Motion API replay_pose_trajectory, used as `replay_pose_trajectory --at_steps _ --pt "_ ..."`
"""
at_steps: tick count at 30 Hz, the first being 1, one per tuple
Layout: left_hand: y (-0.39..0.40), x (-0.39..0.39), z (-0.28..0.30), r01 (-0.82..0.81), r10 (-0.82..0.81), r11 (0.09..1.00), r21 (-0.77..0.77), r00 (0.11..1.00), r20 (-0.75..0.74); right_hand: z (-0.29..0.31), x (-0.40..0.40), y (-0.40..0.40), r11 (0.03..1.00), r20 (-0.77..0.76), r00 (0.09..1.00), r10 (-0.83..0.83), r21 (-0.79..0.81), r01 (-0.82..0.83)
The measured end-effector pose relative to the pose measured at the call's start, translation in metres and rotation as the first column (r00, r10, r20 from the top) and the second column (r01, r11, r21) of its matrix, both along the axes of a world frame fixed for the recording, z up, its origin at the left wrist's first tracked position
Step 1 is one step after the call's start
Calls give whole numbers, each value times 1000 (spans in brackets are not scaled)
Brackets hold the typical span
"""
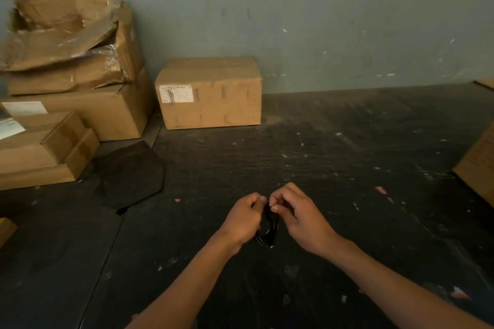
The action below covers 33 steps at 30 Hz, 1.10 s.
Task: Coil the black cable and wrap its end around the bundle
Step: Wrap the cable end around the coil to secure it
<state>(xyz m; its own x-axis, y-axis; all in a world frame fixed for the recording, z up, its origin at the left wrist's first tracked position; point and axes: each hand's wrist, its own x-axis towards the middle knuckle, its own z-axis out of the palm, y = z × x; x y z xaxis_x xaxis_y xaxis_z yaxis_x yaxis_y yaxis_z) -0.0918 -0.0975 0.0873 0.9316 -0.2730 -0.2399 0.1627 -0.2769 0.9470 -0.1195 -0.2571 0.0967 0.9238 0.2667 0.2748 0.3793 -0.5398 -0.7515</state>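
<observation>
Fingers (274, 199) of the right hand (299, 218) are curled closed and pinch the top of the black cable (268, 227). The left hand (244, 218) also closes on this small coiled bundle from 9 o'clock, and it hangs between both hands above the dark table (347, 155). At 11 o'clock a closed cardboard box (211, 93) carries a white label (176, 93), but its print is too blurred to read. More boxes (66, 104) are piled at 10 o'clock, beside a flat black piece (131, 176). Toward 1 o'clock the table is bare up to the grey wall (320, 13). Another box edge (478, 165) enters at 3 o'clock.
</observation>
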Motion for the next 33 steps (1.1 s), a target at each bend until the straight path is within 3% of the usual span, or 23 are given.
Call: replay_pose_trajectory --at_steps 5,9,12,15,18,20,25,28,33 --pt "9 11 2 -118 118 993 3 992 -37 9 -7 4 992 136 984 118 18 -122" --pt "13 13 5 -132 132 991 -20 991 -6 11 -8 5 947 -116 981 153 301 -112" --pt "15 14 3 -131 130 991 4 987 91 11 -4 7 879 -300 950 93 473 63" --pt "14 13 0 -80 68 996 44 973 219 9 -1 9 780 -534 840 99 565 268" --pt "8 13 1 -35 13 997 73 960 280 4 1 10 697 -684 714 151 585 413" --pt "6 14 1 -13 -9 997 73 957 291 3 1 8 694 -728 662 180 571 439" --pt "8 14 5 23 -25 1000 10 957 290 0 2 2 727 -737 654 171 543 421" --pt "9 16 6 62 -45 996 -59 964 263 -4 2 0 722 -785 601 151 502 475" --pt "8 17 2 50 -50 999 7 950 309 -6 5 4 722 -835 542 92 431 541"
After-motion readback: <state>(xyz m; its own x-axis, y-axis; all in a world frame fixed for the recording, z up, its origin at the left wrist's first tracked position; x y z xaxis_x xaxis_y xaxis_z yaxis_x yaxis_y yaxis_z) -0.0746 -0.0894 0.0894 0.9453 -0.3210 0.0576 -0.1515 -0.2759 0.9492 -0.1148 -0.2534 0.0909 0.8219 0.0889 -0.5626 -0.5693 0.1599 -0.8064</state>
